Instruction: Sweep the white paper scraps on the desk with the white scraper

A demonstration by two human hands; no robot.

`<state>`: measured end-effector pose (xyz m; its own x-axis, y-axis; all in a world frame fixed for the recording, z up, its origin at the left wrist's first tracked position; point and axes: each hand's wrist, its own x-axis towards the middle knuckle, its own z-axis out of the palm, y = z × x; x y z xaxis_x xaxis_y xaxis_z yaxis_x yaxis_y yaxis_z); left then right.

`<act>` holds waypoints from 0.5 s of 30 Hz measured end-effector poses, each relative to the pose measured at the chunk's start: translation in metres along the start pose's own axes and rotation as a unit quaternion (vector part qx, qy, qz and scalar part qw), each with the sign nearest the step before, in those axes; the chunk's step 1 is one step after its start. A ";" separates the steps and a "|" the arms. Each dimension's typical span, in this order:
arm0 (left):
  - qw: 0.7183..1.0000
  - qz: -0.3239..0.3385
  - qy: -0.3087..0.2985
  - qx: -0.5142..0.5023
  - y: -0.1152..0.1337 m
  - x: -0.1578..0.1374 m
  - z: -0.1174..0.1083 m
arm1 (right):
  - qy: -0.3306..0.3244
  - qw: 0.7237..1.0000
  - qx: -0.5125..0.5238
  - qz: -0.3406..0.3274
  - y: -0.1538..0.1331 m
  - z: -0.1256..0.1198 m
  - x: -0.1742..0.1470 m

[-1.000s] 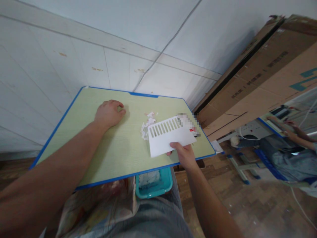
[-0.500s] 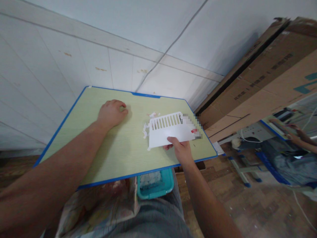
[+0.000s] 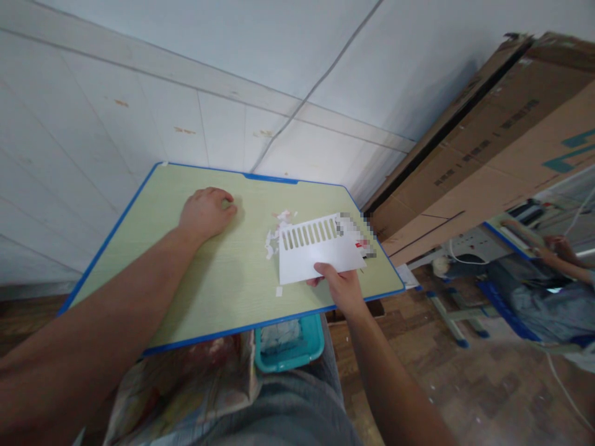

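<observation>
A white card (image 3: 302,260) with a row of rounded slots cut near its far edge is pinched in my right hand (image 3: 344,290), thumb on top and fingers beneath. It is held over the right half of a pale green tabletop (image 3: 223,279) with a blue rim. My left hand (image 3: 208,212) rests on the left half of the tabletop, its fingers curled in, with bare tabletop visible through the loop of thumb and finger. Torn white paper scraps (image 3: 272,241) lie just left of the card. A small white piece (image 3: 279,291) sits by its near left corner.
Large cardboard boxes (image 3: 483,148) lean on the right. A teal basket (image 3: 290,359) with greyish contents is below the near edge, beside a patterned cloth bag (image 3: 195,384). A grey cable (image 3: 320,80) runs down the wall. Another person's arms (image 3: 558,254) are at a far-right desk.
The near left corner of the card has come away from the small white piece, which now lies apart on the tabletop. My left hand stays in place; the view shifts slightly.
</observation>
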<state>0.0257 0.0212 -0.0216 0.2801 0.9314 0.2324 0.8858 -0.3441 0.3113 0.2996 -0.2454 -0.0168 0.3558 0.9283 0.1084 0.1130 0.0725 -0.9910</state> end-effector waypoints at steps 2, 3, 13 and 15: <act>1.000 -0.001 0.001 -0.002 0.000 0.000 0.000 | -0.002 1.000 0.001 -0.003 0.000 0.000 0.000; 1.000 -0.001 0.002 -0.003 0.000 0.000 0.000 | -0.006 1.000 0.001 -0.002 -0.001 0.000 0.000; 1.000 -0.005 0.009 -0.010 0.001 -0.002 -0.001 | -0.022 0.999 -0.007 0.036 -0.010 -0.002 -0.003; 1.000 -0.003 0.018 -0.017 0.000 -0.002 0.000 | -0.017 0.999 -0.010 0.037 -0.011 -0.001 -0.003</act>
<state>0.0254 0.0195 -0.0214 0.2608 0.9290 0.2627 0.8741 -0.3427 0.3442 0.2988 -0.2493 -0.0061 0.3321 0.9427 0.0321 0.1057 -0.0034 -0.9944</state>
